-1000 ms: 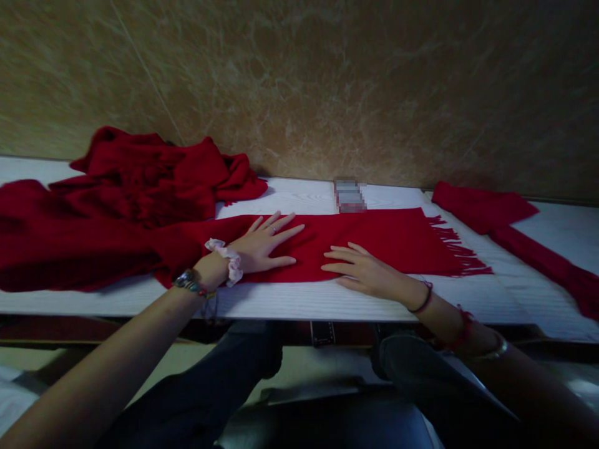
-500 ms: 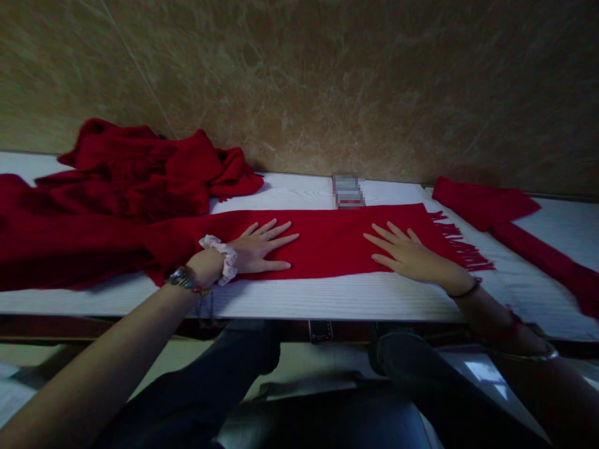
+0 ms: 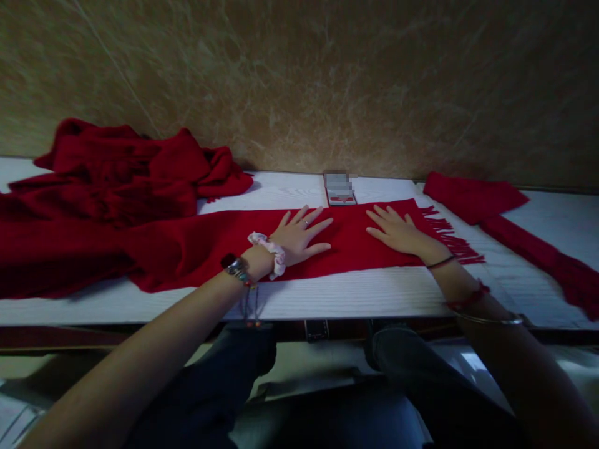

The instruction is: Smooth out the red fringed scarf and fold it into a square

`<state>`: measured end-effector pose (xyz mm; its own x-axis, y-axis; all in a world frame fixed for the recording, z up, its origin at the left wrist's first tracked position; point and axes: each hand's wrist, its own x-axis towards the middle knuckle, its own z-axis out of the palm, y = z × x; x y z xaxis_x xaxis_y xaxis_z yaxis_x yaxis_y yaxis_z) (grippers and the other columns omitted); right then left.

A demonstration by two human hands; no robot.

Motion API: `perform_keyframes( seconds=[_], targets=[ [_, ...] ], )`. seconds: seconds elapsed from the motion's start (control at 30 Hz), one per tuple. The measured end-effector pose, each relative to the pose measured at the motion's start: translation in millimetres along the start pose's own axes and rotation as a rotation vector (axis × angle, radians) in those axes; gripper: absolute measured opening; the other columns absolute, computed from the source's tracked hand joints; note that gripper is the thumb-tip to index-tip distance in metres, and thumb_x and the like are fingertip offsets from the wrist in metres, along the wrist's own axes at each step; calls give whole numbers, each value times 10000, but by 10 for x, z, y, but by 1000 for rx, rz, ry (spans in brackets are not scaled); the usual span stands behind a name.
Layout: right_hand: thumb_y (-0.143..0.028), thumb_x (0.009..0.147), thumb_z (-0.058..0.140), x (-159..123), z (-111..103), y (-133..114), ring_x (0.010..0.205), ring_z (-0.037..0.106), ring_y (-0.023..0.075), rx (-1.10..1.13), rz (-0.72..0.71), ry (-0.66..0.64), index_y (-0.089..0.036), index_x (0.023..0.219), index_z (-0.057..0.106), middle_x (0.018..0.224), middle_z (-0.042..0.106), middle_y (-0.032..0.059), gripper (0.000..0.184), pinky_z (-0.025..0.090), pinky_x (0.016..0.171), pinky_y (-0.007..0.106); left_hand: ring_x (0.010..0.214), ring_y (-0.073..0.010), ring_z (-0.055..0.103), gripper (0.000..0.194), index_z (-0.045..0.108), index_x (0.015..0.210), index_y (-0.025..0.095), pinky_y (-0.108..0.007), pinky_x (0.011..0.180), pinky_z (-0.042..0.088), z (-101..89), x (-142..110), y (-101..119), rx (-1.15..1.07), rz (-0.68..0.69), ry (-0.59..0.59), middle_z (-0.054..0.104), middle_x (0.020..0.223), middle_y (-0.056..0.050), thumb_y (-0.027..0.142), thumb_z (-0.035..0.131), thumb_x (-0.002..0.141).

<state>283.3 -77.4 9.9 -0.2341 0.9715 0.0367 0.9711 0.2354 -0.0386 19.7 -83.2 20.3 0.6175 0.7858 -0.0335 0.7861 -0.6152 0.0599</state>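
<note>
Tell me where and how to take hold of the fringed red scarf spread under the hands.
I'd pinch the red scarf by its edge beside the fringe, coming from the person's right. There it lies flat and ends free on the white tabletop, so its edge should lift easily; toward the left it is rumpled. The right hand rests near that end and should come off first.

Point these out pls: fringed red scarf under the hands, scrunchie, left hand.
Fringed red scarf point(image 3: 349, 240): head view, flat fabric short of the fringe.
Scrunchie point(image 3: 277, 255): head view, gathered fabric.
Left hand point(image 3: 292, 242): head view, back of it.
</note>
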Motion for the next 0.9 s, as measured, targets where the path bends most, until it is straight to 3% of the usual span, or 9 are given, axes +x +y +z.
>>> perform_keyframes(
  seconds=[0.2,0.4,0.47,0.53,0.6,0.7,0.9],
  targets=[
    [-520,870,180,-67,106,255,1294,203,309,-19,-1,7,-258,1359,278,1437,240,53,564,217,997,573,1321,-296,84,566,214,1373,308,-492,1035,123,179,-64,-138,35,-24,-37,135,1459,-3,555,245,865],
    [-457,882,201,-14,44,505,1279,241,323,-60,59,9,-123,1342,320,1404,285,158,581,266,994,522,1313,-323,98,598,226,1373,293,-520,1022,136,21,-65,-153,26,-79,-127,155,1455,-30,571,288,848],
    [-469,879,203,74,15,473,1276,247,326,-57,12,68,-123,1334,334,1398,298,160,587,277,985,530,1308,-312,142,560,255,1363,293,-521,1013,167,-28,41,-102,30,-107,-93,210,1440,-43,549,263,865],
    [-478,877,204,177,2,388,1284,237,311,-41,-61,123,-136,1339,322,1404,292,147,586,280,987,523,1308,-289,163,513,262,1359,293,-516,1007,191,-27,161,-69,50,-136,15,226,1433,-49,503,215,893],
    [-467,881,206,262,15,294,1290,229,294,-24,-101,103,-142,1344,311,1411,282,136,575,274,996,509,1308,-284,165,504,258,1361,285,-512,1003,204,30,256,-74,72,-179,80,210,1438,-55,485,202,902],
    [-426,890,199,316,69,248,1292,232,272,-19,-90,20,-137,1345,309,1413,279,130,551,252,1011,494,1301,-293,183,529,259,1366,267,-490,1013,203,157,308,-132,91,-220,48,213,1438,-58,503,220,894],
    [-372,893,204,248,130,587,1288,244,264,-74,46,19,-105,1340,310,1406,287,147,531,239,1018,479,1301,-284,190,529,245,1370,274,-473,1021,198,215,284,-181,102,-221,37,206,1441,-38,505,214,894]
  ],
)
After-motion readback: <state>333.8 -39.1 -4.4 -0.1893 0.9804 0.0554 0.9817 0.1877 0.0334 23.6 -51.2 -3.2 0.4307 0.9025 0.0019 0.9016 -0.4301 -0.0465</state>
